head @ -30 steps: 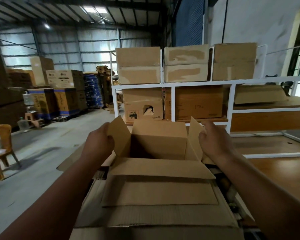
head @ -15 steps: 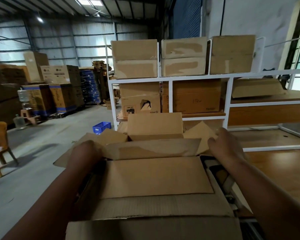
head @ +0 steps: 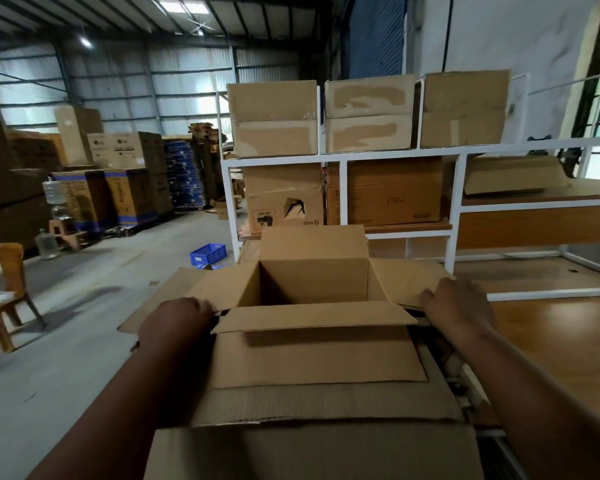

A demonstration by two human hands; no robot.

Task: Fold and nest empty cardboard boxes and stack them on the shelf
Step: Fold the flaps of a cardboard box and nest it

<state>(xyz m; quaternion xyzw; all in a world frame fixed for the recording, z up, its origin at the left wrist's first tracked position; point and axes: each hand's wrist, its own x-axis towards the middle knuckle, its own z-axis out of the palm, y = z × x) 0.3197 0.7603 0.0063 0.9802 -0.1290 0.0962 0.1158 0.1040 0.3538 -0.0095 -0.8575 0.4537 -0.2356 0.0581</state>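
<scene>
Cardboard box open, left hand and right hand on side flaps

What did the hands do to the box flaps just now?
Both hands slid down and apart. The left hand and right hand pushed the open box's side flaps, which stood up a second ago, out flat. The near flap dropped lower too. The boxes on the white shelf stayed put.

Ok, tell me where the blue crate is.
Head view: the blue crate sits on the floor left of centre, beside the white shelf, beyond the open box.
</scene>
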